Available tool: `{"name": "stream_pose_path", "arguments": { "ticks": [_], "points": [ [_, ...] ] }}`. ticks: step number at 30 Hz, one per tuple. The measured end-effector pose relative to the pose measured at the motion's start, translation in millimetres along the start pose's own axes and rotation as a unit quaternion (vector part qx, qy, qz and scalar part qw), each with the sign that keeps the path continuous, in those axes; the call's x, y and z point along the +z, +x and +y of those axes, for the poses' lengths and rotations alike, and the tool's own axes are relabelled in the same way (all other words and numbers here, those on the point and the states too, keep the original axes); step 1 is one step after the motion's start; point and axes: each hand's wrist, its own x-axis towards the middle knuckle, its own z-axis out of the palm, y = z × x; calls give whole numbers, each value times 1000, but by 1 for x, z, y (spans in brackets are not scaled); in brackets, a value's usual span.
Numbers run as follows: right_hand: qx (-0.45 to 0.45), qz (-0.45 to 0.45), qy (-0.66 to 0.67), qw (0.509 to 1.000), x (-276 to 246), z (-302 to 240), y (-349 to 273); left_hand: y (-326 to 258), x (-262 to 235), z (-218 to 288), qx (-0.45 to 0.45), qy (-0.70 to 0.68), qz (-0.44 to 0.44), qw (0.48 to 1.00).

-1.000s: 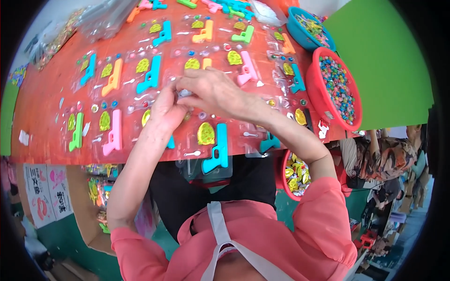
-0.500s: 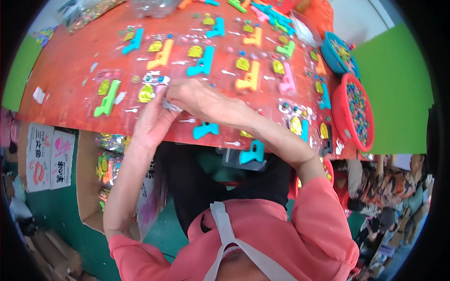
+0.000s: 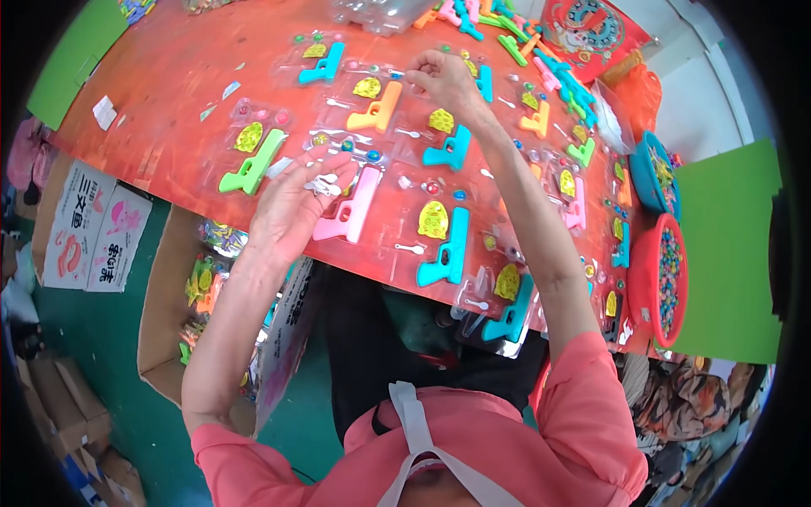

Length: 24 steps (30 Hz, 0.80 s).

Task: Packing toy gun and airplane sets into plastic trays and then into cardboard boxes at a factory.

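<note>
Head view: nearest, a blue toy gun [image 3: 512,311] in its clear tray sits at the table [image 3: 177,55] edge; tray seems to jut past it, probably just rows running out of room. Next in, a second blue gun [image 3: 446,249] with a yellow piece [image 3: 432,220] and a white spoon [image 3: 410,249] beside it, spread apart, presumably by the tray's pockets. Red basin [image 3: 639,279] of beads off right, likely parked there to stay in reach. Left hand [image 3: 287,203] is palm up by the pink gun [image 3: 351,207], loose white spoons [image 3: 323,184] lying on it. Grip there is cupped, not pinching; palm likely serves as a holder. Farther, right hand [image 3: 443,80] is over the trays between the orange gun [image 3: 378,108] and a far blue gun [image 3: 482,83]. Fingertips bunched; can't tell if that grip has anything.

Vs 0.5 s ago: hands were together, right over left; now well apart, right one farther out. Pink gun mostly uncovered now. View swung too, so the whole layout shifted in frame.
</note>
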Motion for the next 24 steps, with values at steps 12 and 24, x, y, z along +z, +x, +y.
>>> {"name": "stream_pose_path", "arguments": {
  "ticks": [12,24],
  "points": [
    [-57,11,-33,998,75,-32,67,-12,-40,19,17,19,18,1000],
    [-5,-60,-91,994,149,-15,148,-18,-73,38,71,59,40,995]
  ]
}}
